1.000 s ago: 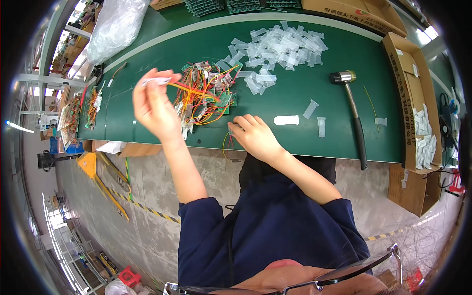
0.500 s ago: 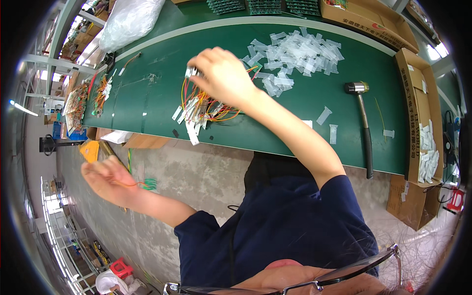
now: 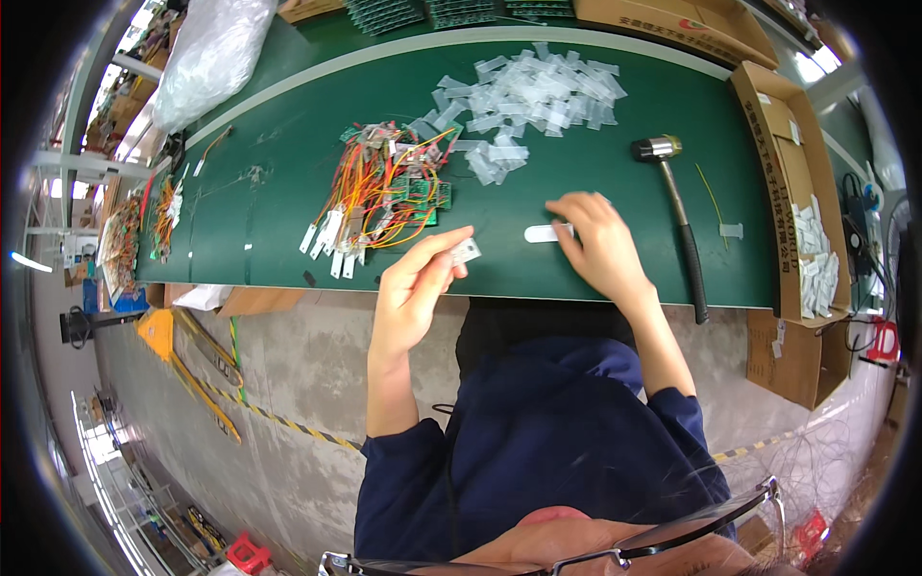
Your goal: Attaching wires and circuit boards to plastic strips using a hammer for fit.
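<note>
My left hand (image 3: 413,288) is over the table's front edge, its thumb and fingertips closed on a small whitish rectangular piece (image 3: 466,252) with dark spots. To the right, my right hand (image 3: 603,245) hovers low over the table, fingers curved and thumb apart from them. Its thumb is at the right end of a flat white strip (image 3: 543,233) with a rounded left end; whether it touches the strip I cannot tell. Left of both hands lies a tangled heap of red, orange and yellow wires (image 3: 370,182), with white strips and green circuit boards (image 3: 420,199) among them.
Translucent plastic pieces (image 3: 547,91) are piled at the back of the green table (image 3: 288,106). A mallet (image 3: 680,211) lies at the right, beside a cardboard box (image 3: 780,182) holding white pieces. More wired parts (image 3: 165,216) lie far left, near a plastic bag (image 3: 216,62).
My left hand has come from beyond the table's front edge to the front of the wire heap. My right hand has left the heap and moved right to the white strip. The view has shifted.
</note>
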The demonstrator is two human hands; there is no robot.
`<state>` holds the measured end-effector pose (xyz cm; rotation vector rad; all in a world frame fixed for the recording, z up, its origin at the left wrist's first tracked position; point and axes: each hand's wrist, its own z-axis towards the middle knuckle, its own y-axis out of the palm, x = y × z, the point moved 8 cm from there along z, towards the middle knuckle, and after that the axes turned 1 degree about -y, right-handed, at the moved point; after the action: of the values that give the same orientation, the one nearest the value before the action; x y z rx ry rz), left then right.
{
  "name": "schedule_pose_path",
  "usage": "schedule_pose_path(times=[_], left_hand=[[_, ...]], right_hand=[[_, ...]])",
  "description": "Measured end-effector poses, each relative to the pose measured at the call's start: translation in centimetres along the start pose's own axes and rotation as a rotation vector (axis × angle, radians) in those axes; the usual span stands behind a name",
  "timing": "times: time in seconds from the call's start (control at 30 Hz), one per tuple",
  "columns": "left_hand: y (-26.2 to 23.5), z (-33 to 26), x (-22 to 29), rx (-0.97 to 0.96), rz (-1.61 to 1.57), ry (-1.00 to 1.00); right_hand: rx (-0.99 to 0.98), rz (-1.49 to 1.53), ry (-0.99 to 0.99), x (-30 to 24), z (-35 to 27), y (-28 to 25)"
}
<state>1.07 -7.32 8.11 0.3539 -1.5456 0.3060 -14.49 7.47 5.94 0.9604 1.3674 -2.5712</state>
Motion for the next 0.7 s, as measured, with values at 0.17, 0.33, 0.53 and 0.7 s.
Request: schedule_pose_path(times=[0.17,0.33,0.53,0.7], left_hand=[[3.7,3.8,-3.4,-0.017,0.027,-0.073],[3.7,5.5,-7.4,-0.037,0.187,-0.110],[4.0,5.6,-8.9,0.016,0.074,-0.140],[2.9,4.8,-9.0,0.070,0.092,-0.150]], right_hand=[[-0.015,-0.015,-0.017,0.2,-3.3,0.9],[-0.015,0.068,0.026,0.8,-4.2,0.8],[0.031,0.121,0.035,1.7,-4.7,0.5],[0.059,-0.121,0.071,-0.6,-4.3,0.2]])
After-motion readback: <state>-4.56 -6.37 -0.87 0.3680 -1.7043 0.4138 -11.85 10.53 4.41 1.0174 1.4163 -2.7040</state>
